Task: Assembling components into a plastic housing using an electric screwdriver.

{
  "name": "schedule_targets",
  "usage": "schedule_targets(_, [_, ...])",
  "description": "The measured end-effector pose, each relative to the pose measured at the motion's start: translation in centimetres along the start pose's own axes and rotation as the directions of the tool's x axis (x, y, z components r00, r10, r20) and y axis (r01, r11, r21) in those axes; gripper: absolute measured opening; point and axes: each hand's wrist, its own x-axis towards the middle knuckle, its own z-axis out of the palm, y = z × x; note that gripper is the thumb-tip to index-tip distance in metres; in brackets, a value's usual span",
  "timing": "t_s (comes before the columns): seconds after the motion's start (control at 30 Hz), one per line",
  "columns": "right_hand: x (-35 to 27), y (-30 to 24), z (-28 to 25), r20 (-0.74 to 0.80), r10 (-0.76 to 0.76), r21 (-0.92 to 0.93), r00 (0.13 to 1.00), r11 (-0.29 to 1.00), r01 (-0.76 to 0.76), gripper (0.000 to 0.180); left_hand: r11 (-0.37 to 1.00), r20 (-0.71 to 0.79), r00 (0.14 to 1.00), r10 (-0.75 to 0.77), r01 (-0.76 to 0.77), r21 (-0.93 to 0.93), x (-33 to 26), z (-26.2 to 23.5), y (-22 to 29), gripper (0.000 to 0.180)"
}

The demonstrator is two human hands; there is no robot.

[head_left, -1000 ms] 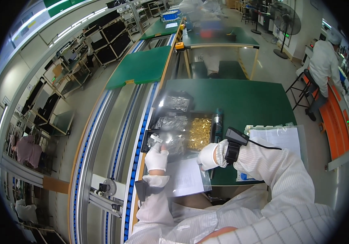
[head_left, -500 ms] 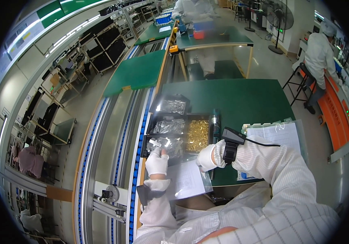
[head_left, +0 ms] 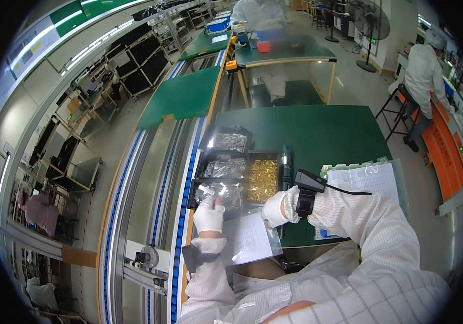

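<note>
My left hand [head_left: 208, 217], in a white glove, is over the nearest left bin [head_left: 190, 204], which holds clear and whitish plastic parts [head_left: 230, 193]. Its fingers are closed at a small white plastic piece [head_left: 205, 190]. Just right of the bins, my right hand [head_left: 274, 211], also gloved, is curled at the near edge of the bin of brass-coloured parts [head_left: 262, 179]. What its fingers hold, if anything, is hidden. Between the hands, a printed sheet in a clear sleeve [head_left: 249, 237] lies at the table's near edge.
Farther bins hold clear parts [head_left: 223, 168] and silvery parts [head_left: 230, 142]. A dark green cylindrical tool [head_left: 286, 162] lies beside the brass parts. Papers [head_left: 369, 181] rest on the green table [head_left: 318, 135] at right. A conveyor [head_left: 158, 178] runs along the left. Co-workers [head_left: 424, 70] are farther off.
Both my hands stay nearly where they were. The co-worker across the far table has shifted slightly.
</note>
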Motion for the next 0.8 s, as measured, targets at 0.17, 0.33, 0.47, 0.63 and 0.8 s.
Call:
schedule_targets(0.17, [0.9, 1.2, 0.6, 0.006, -0.064, 0.249, 0.998, 0.967, 0.060, 0.034, 0.856, 0.135, 0.954, -0.268, 0.300, -0.420, 0.2, -0.5, -2.5, 0.020])
schedule_targets(0.33, [-3.3, -3.6, -3.9, -0.068, 0.027, -0.031, 0.997, 0.999, -0.029, 0.034, 0.809, -0.152, 0.900, -0.408, 0.279, -0.517, -2.5, -4.5, -6.9, 0.017])
schedule_targets(0.47, [-4.9, -5.4, -5.7, 0.041, 0.093, 0.010, 0.995, 0.996, -0.093, 0.035, 0.885, -0.313, 0.863, -0.397, 0.269, -0.380, -7.6, -7.1, -9.1, 0.019])
schedule_targets(0.63, [-4.1, -5.5, -5.1, 0.011, 0.079, -0.120, 0.997, 0.990, -0.078, 0.039, 0.876, -0.325, 0.815, -0.480, 0.422, -0.234, -14.1, -6.6, -9.4, 0.014])
schedule_targets(0.8, [-4.0, -5.3, -4.8, -0.009, -0.002, -0.121, 1.000, 0.993, 0.001, 0.039, 0.926, -0.384, 0.872, -0.303, 0.364, 0.097, -14.2, -6.3, -8.2, 0.022])
